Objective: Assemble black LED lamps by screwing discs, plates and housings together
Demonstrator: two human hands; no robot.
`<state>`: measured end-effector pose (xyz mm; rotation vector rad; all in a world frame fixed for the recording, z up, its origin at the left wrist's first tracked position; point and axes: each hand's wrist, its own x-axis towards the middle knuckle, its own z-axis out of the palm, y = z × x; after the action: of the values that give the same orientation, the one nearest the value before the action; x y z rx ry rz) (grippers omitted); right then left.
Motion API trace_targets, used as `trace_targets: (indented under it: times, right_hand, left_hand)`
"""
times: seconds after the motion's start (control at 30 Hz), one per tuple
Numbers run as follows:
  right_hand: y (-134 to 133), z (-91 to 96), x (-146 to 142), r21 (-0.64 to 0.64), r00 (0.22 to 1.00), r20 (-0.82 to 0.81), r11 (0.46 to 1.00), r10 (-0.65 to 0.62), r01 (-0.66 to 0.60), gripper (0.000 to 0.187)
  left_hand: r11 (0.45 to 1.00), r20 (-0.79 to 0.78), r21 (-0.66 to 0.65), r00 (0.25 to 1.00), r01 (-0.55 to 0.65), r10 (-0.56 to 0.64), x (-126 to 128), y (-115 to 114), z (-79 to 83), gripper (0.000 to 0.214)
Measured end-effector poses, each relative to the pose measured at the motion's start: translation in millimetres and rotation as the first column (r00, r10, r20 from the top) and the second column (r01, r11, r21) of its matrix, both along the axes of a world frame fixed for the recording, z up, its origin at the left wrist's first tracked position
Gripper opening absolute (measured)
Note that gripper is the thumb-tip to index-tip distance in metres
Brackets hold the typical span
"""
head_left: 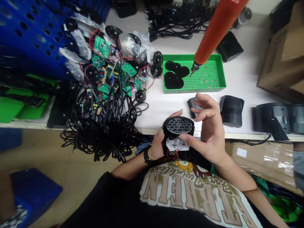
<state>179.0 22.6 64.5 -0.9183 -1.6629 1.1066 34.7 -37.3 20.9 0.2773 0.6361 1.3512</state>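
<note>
In front of my body, a black lamp housing [192,128] rests in my left hand [157,144], which is wrapped around its side. A round honeycomb-patterned lens plate [180,125] sits at its top, tilted toward me. Below the plate show a white panel with clear lenses [177,144] and red wires [173,154]. My right hand [209,129] is at the right side, its thumb touching the plate's lower edge. Its other fingers are spread and raised, holding nothing. Just beyond these fingers lies a small dark grey part [193,106], partly hidden.
A green tray [194,91] holds black discs [174,80] and small screws. An orange electric screwdriver [211,31] hangs above it. Wired circuit boards [102,47] and black cables [104,126] pile up at left. Black housings [231,110] and cardboard boxes [280,63] are at right.
</note>
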Motion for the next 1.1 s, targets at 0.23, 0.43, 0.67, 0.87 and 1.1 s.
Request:
trace_targets:
  times: [0.23, 0.43, 0.67, 0.87, 1.1]
  right_hand:
    - [3, -2.1, 2, -0.107, 0.998, -0.021, 0.992, 0.066, -0.068, 0.044]
    - [3, -2.2, 3, -0.156, 0.991, -0.068, 0.980, 0.114, -0.123, 0.045]
    - [5, -3.9, 4, -0.175, 0.983, -0.094, 0.969, 0.158, -0.172, 0.047]
    - [5, -4.8, 5, -0.192, 0.983, -0.077, 0.965, 0.168, -0.180, 0.044]
    - [6, -5.1, 8, -0.238, 0.979, -0.100, 0.952, 0.176, -0.195, 0.045]
  left_hand:
    - [0.999, -0.053, 0.026, 0.998, 0.026, -0.025, 0, -1, 2.5, 0.079]
    - [0.993, -0.066, 0.117, 0.998, 0.021, -0.013, 2, -2, -5.6, 0.071]
    - [0.994, -0.084, 0.103, 0.996, 0.032, -0.023, 2, -3, -15.5, 0.079]
    - [0.997, -0.122, 0.060, 0.992, 0.046, -0.039, 0, -4, -12.1, 0.078]
    - [1.000, -0.015, -0.013, 1.000, 0.022, -0.022, -3, -5, -13.9, 0.077]
